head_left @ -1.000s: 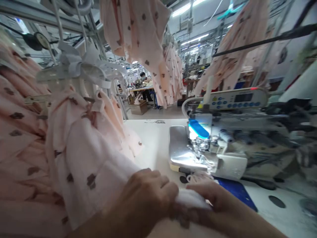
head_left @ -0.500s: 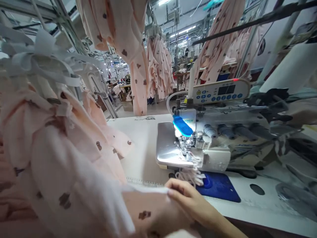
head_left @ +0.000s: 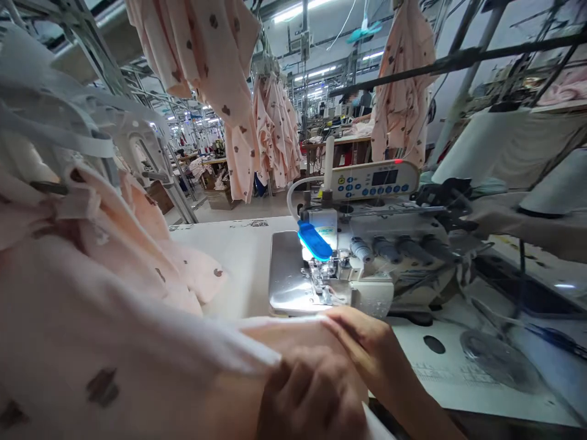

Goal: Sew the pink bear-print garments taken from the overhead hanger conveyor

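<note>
Pale pink fabric with brown printed motifs (head_left: pixel 165 366) stretches from the clamped garment pieces at left across to my hands. My right hand (head_left: pixel 367 342) pinches the fabric's upper edge between thumb and fingers, just in front of the overlock sewing machine's metal plate (head_left: pixel 287 269). Lower and closer to the camera, my left hand (head_left: pixel 314 391) is curled round another edge of the same fabric; it is slightly blurred. The lit needle area of the sewing machine (head_left: pixel 325 275) lies just beyond my right hand, under a blue guard (head_left: pixel 315 240).
At left, white hanger clamps (head_left: pixel 68 122) hold several pieces over the white table (head_left: pixel 220 238). More pink pieces (head_left: pixel 275 128) hang behind. The control panel (head_left: pixel 376 180) tops the machine, and thread cones (head_left: pixel 481 146) stand at right. A dark bar (head_left: pixel 440 67) crosses above.
My left hand has come into view at the bottom, gripping the fabric. My right hand has moved closer to the machine plate with the fabric edge. The camera view has shifted right.
</note>
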Tool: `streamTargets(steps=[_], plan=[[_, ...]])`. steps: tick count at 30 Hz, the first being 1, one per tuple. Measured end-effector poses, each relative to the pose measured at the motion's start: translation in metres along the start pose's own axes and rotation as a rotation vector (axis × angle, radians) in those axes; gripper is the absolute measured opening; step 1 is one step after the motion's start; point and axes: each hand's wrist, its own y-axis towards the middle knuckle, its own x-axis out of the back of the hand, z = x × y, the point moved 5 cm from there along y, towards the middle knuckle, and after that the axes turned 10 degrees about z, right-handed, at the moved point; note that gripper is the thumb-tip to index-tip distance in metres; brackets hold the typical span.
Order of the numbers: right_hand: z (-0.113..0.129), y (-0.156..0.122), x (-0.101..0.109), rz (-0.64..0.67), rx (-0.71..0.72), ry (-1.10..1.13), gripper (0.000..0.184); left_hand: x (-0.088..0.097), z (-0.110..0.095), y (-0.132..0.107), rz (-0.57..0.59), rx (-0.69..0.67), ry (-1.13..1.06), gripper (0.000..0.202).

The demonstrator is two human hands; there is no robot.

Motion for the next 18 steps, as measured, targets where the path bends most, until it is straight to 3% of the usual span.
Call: streamTargets(steps=[2, 5, 9, 12, 15, 17, 18], plan=[[-0.013, 0.007, 0.01, -0.202, -0.081, -0.113, 0.019, -0.023, 0.016, 0.011, 0.011, 0.069, -0.004, 0.023], [-0.032, 0.013, 0.016, -0.397, -0.137, -0.116, 0.023, -0.047, 0.049, 0.019, 0.18, 0.149, 0.019, 0.039], [-0.037, 0.001, 0.025, -0.517, -0.084, -0.054, 0.02, -0.045, 0.09, 0.021, 0.306, 0.239, 0.034, 0.06], [-0.026, -0.017, 0.019, -0.433, 0.0, -0.007, 0.016, -0.033, 0.092, 0.025, 0.272, 0.219, 0.037, 0.06], [-0.014, -0.029, -0.003, -0.222, 0.069, 0.186, 0.04, -0.02, 0.069, 0.027, 0.197, 0.159, -0.023, 0.034], [-0.011, -0.033, -0.018, -0.095, 0.036, 0.373, 0.041, -0.015, 0.057, 0.026, 0.16, 0.174, -0.058, 0.018], [-0.012, -0.034, -0.024, -0.045, -0.033, 0.461, 0.039, -0.013, 0.053, 0.025, 0.152, 0.19, -0.051, 0.019]])
